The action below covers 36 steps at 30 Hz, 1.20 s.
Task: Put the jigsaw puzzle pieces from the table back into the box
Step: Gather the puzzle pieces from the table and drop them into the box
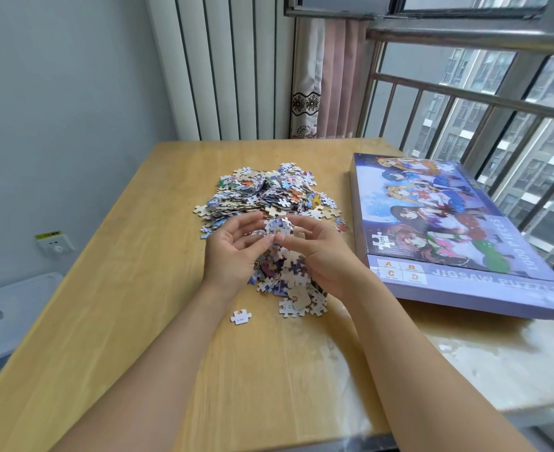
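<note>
We are pinching a small stack of pieces [279, 226] between left hand [236, 252] and right hand [321, 256] — mid-frame, above the pile [269, 194] — box [448, 223] lying closed at right.

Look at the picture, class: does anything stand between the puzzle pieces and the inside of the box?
Yes. The box lies closed to the right of the pile, its printed lid on top, so the lid bars the way in. Both hands hold pieces above the pile; bare table separates pile and box.
</note>
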### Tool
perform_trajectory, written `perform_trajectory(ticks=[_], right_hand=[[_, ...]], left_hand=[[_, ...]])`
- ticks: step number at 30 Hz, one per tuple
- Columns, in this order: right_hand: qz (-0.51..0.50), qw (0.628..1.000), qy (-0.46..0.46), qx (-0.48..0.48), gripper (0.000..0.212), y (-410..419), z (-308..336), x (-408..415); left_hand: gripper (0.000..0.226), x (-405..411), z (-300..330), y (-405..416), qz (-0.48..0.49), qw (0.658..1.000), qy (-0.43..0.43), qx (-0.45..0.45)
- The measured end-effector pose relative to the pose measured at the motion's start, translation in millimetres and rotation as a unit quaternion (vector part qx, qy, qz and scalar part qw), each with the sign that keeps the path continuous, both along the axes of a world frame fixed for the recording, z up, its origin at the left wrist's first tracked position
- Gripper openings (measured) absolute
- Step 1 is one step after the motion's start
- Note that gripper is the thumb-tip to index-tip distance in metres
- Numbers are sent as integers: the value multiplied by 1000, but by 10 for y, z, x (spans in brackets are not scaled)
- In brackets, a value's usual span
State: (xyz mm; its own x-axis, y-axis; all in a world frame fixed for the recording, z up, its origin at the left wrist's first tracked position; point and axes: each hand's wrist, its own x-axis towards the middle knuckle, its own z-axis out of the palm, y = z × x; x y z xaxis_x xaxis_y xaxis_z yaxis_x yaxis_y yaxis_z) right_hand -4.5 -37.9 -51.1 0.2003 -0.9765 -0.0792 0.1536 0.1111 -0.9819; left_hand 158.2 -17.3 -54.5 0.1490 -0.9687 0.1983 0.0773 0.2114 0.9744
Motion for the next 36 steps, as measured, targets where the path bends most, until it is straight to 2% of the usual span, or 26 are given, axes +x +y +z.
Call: perform_trajectory(ticks=[2, 5, 10, 15, 16, 18, 20, 24, 26, 30, 36], right_hand=[[-14, 1000, 0, 2, 63, -8, -13, -7], [-31, 1000, 3, -6, 57, 1, -15, -14], [-37, 998, 43, -13, 84, 10, -21, 48], [-11, 1000, 29, -4, 80, 40, 2, 51], [1, 1000, 20, -4, 70, 30, -3, 53], [20, 1000, 4, -12, 34, 39, 12, 56], [25, 999, -5, -24, 18, 56, 33, 52], [-14, 1000, -24, -4, 28, 59, 52, 67], [-41, 998, -34, 26, 31, 60, 74, 67], [-64, 984, -134, 102, 20, 89, 184, 37], [-81, 959, -221, 159, 8, 289, 490, -48]], left_hand=[[43, 3, 1, -1, 3, 1000, 17, 6], [45, 1, 13, 12, -8, 1000, 20, 5], [44, 8, 14, 14, -12, 1000, 19, 6], [37, 10, -2, 4, 7, 1000, 0, 5], [35, 2, -9, 3, 10, 1000, -15, 1], [28, -21, -30, 7, 14, 998, -53, -10], [24, -38, -41, 15, 23, 996, -80, -18], [35, -7, -7, 9, 47, 991, -116, -44], [31, 27, 4, 0, 71, 989, -117, -54], [12, 84, -13, 15, 104, 985, -116, -72], [4, 4, 86, 151, 83, 985, -123, -93]])
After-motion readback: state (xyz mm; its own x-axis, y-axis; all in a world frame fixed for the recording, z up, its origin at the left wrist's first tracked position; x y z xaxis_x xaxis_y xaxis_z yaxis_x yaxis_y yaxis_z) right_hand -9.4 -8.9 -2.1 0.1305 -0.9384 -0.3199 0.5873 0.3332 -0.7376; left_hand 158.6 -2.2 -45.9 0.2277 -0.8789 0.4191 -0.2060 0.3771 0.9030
